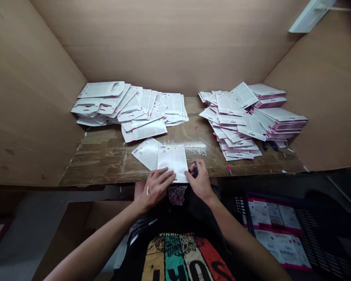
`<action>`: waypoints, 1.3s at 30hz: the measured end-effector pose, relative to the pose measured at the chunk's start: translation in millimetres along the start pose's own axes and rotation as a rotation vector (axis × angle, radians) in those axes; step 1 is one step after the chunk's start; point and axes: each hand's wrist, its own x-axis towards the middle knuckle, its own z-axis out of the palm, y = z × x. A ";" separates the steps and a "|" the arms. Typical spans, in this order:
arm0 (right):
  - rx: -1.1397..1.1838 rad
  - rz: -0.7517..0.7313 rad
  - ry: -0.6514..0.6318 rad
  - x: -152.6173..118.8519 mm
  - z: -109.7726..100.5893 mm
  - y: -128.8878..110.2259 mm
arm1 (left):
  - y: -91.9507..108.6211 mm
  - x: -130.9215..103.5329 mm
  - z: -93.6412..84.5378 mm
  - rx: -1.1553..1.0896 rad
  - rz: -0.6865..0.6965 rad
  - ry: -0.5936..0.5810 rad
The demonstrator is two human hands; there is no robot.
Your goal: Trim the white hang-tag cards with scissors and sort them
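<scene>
A flat white packet (172, 158) with small print and a barcode lies at the table's front edge. My left hand (158, 185) rests on its lower left part, fingers stretched out flat. At the packet's lower right edge, my right hand (201, 181) touches it with the thumb. The curled fingers of that hand hold a tool with a dark blue handle (195, 169); its working end is hidden. Partly under the packet's left side lies a second white packet (147, 153), turned at an angle.
Overlapping white packets (143, 130) spread across the back left. A messy pile (231, 109) and neater stacks (283, 117) with pink edges stand at right, near dark blue handles (270, 146). Cardboard walls (178, 47) enclose the table. A dark crate (312, 226) with packets stands below right.
</scene>
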 end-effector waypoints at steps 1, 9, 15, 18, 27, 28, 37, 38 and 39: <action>0.098 0.044 0.001 -2.1 -1.2 -2.8 | 4.2 -1.3 0.0 -0.032 0.042 0.043; 0.084 -0.107 0.259 134.0 -114.8 -31.1 | -42.1 32.6 -11.8 0.178 -0.476 0.211; 0.147 -0.154 0.377 178.2 -168.9 -31.1 | -58.2 47.5 -0.8 0.129 -0.288 -0.111; 0.344 -0.037 -0.096 115.6 -114.8 -16.2 | -52.8 60.1 5.1 0.105 -0.225 -0.117; 0.231 0.000 -0.300 35.2 -50.6 33.2 | -45.6 75.3 4.3 0.157 -0.149 -0.208; 0.225 -0.005 -0.305 36.5 -53.5 34.5 | -45.0 75.2 4.4 0.166 -0.150 -0.206; 0.245 0.001 -0.419 37.9 -61.1 39.9 | -44.0 74.8 9.1 0.194 -0.154 -0.175; 0.266 0.012 -0.415 38.0 -61.0 40.5 | -44.3 74.8 9.3 0.196 -0.153 -0.181; 0.286 0.023 -0.397 38.1 -60.8 40.7 | -44.6 74.9 9.5 0.198 -0.152 -0.186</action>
